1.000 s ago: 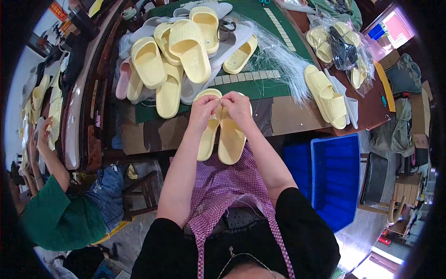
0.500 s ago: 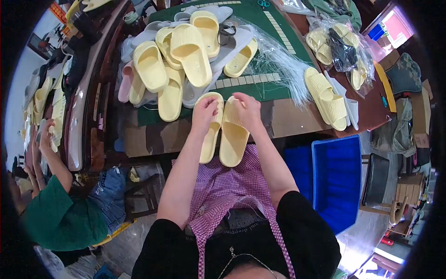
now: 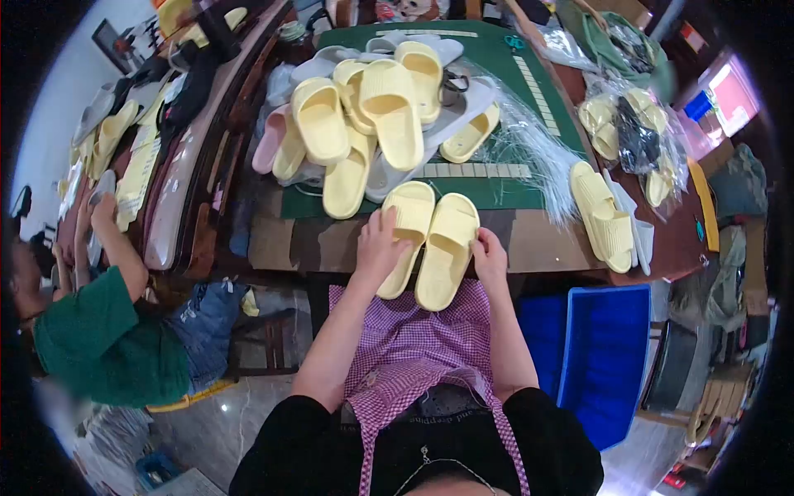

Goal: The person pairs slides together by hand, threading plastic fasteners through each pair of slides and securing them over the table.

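Note:
Two pale yellow slippers lie side by side at the table's near edge, heels toward my body. On the outer side of the left slipper (image 3: pixel 407 217) rests my left hand (image 3: pixel 380 246), its thumb over the strap and its fingers along the edge. Against the outer edge of the right slipper (image 3: pixel 447 252), at the strap, are the bent fingers of my right hand (image 3: pixel 490 252). Beyond them is a pile of yellow, grey and pink slippers (image 3: pixel 389 103) on the green mat (image 3: pixel 496 194).
Clear plastic strands (image 3: pixel 529 157) spread over the mat. A yellow slipper (image 3: pixel 601 217) and grey ones lie at the right, below bagged slippers (image 3: pixel 637 132). A blue bin (image 3: pixel 608 364) stands below the table at right. A co-worker in green (image 3: pixel 116 339) handles a slipper at the left.
My hands have moved from the slippers' toe ends to their outer sides. The view has shifted, so the table and slippers appear farther right.

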Demonstrator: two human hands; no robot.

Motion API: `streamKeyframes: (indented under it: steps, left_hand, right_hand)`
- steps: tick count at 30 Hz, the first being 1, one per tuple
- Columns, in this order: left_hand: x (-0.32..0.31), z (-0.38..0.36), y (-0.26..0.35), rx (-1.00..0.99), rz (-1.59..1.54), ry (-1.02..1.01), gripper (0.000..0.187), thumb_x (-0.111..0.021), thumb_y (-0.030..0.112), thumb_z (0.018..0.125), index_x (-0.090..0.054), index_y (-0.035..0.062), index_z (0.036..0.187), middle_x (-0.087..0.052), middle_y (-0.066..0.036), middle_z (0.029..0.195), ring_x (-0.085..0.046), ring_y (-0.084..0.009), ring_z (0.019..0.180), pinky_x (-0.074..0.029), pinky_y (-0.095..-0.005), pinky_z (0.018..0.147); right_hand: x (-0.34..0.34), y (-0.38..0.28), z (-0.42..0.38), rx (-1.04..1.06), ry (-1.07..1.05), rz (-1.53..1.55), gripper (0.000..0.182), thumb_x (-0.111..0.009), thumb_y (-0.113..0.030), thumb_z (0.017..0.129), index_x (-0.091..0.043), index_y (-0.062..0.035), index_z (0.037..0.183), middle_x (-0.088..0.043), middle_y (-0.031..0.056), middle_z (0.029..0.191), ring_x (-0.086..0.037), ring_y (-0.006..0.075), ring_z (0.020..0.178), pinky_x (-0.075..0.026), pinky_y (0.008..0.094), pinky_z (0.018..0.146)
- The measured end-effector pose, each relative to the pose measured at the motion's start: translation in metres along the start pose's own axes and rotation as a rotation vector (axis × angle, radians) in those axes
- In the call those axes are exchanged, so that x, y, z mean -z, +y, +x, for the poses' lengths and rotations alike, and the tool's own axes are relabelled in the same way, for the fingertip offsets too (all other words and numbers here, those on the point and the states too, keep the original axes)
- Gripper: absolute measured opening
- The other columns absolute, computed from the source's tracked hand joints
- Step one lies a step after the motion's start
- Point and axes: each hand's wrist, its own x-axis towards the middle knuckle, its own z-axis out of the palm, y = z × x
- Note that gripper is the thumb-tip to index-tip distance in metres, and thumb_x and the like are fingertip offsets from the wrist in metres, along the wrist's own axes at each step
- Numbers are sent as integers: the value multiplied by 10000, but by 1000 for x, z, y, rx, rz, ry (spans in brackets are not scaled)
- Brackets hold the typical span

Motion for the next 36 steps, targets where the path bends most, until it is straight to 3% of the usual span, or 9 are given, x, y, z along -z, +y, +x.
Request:
streamKeyframes:
  steps: [4, 8, 9, 16, 19, 21, 25, 29, 36]
  left_hand:
    - [-11, -5, -23, 21, -52, 162, 421, -446, 23, 807, -447, 82, 1224, -542, -205, 811, -533, -371, 767, -434, -436, 669]
    - [11, -23, -41, 117, -232, 330, 463, -404, -88, 794, -434, 4, 1247, -555, -159, 1126, -517, -245, 1048, -391, -298, 911]
    - [20, -23, -31, 237, -828, 402, 459, -407, -72, 812, -421, 11, 1263, -515, -133, 1200, -467, -222, 1117, -352, -308, 957]
    - [105, 18, -119, 350, -747, 848, 328, -361, 128, 882, -396, -19, 1174, -480, -134, 1135, -518, -240, 972, -431, -352, 834]
    - [124, 36, -110, 400, -728, 663, 450, -351, 302, 939, -340, 21, 1290, -401, -114, 1283, -454, -253, 1114, -364, -348, 962]
    - [132, 32, -139, 487, -1493, 351, 546, -287, 415, 939, -304, 30, 1325, -375, -140, 1311, -435, -272, 1147, -356, -361, 979]
    - [123, 19, -124, 566, -389, 542, 518, -407, 290, 918, -288, 8, 1336, -409, -168, 1284, -475, -289, 1097, -391, -364, 929]
    - [115, -3, -196, 743, -846, 542, 510, -454, 169, 886, -283, -8, 1332, -401, -171, 1288, -468, -284, 1100, -392, -358, 919]
    - [107, -23, -160, 676, -410, 648, 489, -390, 188, 911, -285, -64, 1316, -328, -203, 1354, -394, -266, 1188, -305, -314, 988]
  right_hand:
    - [-10, -9, -14, 32, 50, 91, 277, -545, -88, 787, -551, 11, 1046, -596, 106, 873, -570, 171, 752, -461, 272, 696]
    - [-15, -49, -32, 83, -8, 391, 287, -504, -7, 803, -530, 9, 1089, -599, 72, 959, -574, 132, 868, -468, 255, 763]
    - [-19, -51, -34, 116, -64, 461, 282, -509, -23, 818, -534, -1, 1099, -600, 79, 973, -577, 134, 886, -468, 258, 773]
    - [-13, -55, -17, 73, -69, 281, 265, -521, -31, 836, -546, -23, 1100, -603, 40, 925, -563, 97, 837, -456, 231, 766]
    - [13, -31, 3, 84, 84, 205, 210, -531, -57, 809, -580, -7, 1007, -609, 116, 857, -581, 157, 778, -467, 275, 693]
    - [45, -19, 19, 156, 263, 91, 215, -529, -59, 792, -587, -3, 991, -615, 127, 870, -590, 196, 773, -469, 290, 691]
    - [131, 36, 60, 217, 699, -126, 213, -543, -26, 766, -593, -9, 972, -596, 145, 892, -570, 250, 800, -456, 329, 721]
    - [227, 24, 70, 220, 1130, -450, 308, -606, -76, 708, -558, 48, 985, -561, 204, 933, -513, 329, 907, -389, 401, 822]
    - [285, 44, 82, -357, 1188, -495, 463, -700, -198, 659, -563, 58, 1019, -589, 228, 1015, -571, 323, 947, -438, 368, 832]
